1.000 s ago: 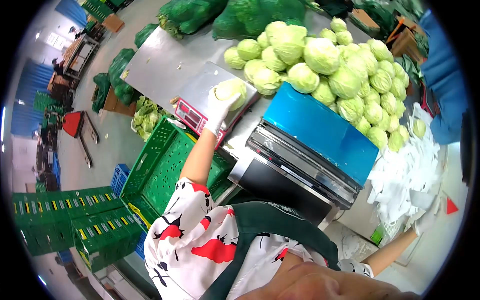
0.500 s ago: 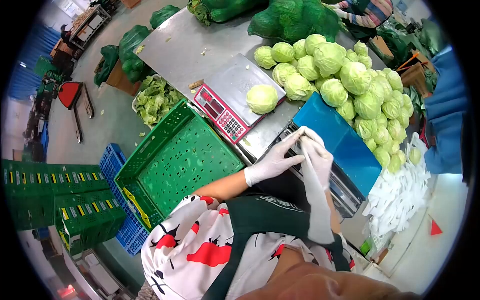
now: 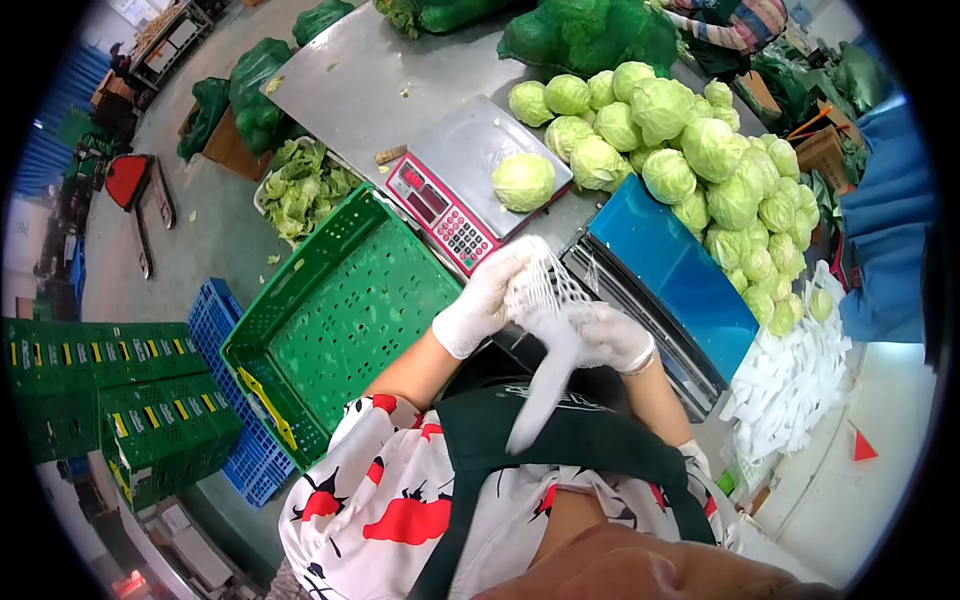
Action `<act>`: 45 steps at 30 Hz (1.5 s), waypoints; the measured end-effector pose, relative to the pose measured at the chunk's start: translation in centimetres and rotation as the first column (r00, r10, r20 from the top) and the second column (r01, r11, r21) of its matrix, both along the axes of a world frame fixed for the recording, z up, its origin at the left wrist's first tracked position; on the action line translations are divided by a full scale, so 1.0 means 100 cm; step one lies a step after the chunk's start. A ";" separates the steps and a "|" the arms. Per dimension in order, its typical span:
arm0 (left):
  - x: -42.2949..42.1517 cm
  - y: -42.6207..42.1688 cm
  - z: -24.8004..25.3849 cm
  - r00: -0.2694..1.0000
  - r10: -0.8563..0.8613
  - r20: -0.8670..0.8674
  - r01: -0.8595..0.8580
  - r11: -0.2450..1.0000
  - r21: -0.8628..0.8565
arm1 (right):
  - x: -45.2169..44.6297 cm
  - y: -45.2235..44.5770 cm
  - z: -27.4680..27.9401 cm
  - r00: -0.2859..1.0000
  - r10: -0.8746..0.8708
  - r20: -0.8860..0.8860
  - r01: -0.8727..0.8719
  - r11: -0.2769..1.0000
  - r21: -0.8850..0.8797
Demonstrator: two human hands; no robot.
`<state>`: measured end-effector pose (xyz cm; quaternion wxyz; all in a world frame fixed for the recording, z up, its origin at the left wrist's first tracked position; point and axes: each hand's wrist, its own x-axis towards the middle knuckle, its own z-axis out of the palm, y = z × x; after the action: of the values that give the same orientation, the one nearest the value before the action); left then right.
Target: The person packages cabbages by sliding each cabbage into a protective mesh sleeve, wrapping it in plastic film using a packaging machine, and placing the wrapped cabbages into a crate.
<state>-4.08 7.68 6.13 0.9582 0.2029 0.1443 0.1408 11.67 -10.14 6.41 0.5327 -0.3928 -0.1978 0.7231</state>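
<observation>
Both hands wear white gloves and hold a white foam net sleeve [image 3: 545,292] in front of my apron. My left hand [image 3: 484,305] has its fingers closed in the upper end of the sleeve, where the mesh is stretched apart. My right hand [image 3: 612,337] grips the other side of the mesh, its fingers partly hidden. The sleeve's narrow tail hangs down over the apron. Just beyond the hands, one trimmed cabbage [image 3: 523,182] sits on the steel plate of a scale [image 3: 445,212] with a red-framed keypad.
Left of my hands stands a green crate [image 3: 350,330]. A blue tray [image 3: 670,270] lies to the right, beside a heap of cabbages [image 3: 735,185] and a pile of white foam sleeves [image 3: 790,395]. Green net bags [image 3: 590,40] lie at the far edge, near another person's sleeve [image 3: 750,25].
My hands have moved left and apart. The foam sleeve, a flat strip before, is now spread into open mesh at its upper end.
</observation>
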 end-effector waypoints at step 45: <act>0.132 -0.003 -0.044 0.979 -0.129 -0.157 0.149 0.981 0.124 | 0.084 -0.026 0.006 0.642 -0.669 0.375 0.722 0.692 0.000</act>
<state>9.14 7.35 1.78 0.9364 0.2869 0.1906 0.0673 20.03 -12.76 6.99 0.6952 -0.5978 -0.0669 0.3935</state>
